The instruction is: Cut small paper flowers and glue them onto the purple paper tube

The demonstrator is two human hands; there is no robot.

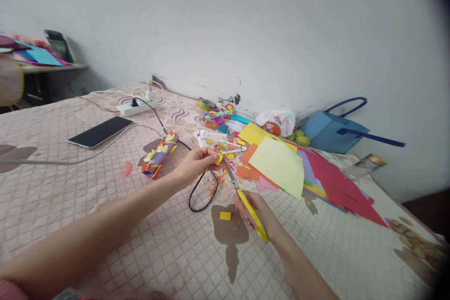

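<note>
Between the thumb and fingers of my left hand (199, 164) is a small piece of yellow paper (218, 159). My right hand (256, 208) grips a pair of scissors (251, 208) with yellow handles, and their blades reach up to the yellow piece. Whether the blades touch the paper I cannot tell. Below, a small yellow paper rectangle (225, 216) lies on the quilted cover. Left of my left hand rests a purple paper roll (161, 153) decorated with yellow flowers and orange strips. Tiny paper scraps (230, 168) are scattered beyond the scissors.
Coloured paper sheets (279, 164) are piled at the right, near a blue bag (332, 131) and green fruit (301, 138). A tablet-like black device (101, 132) and a white power strip (137, 107) lie at the left. A black cable (204, 208) loops near my left hand.
</note>
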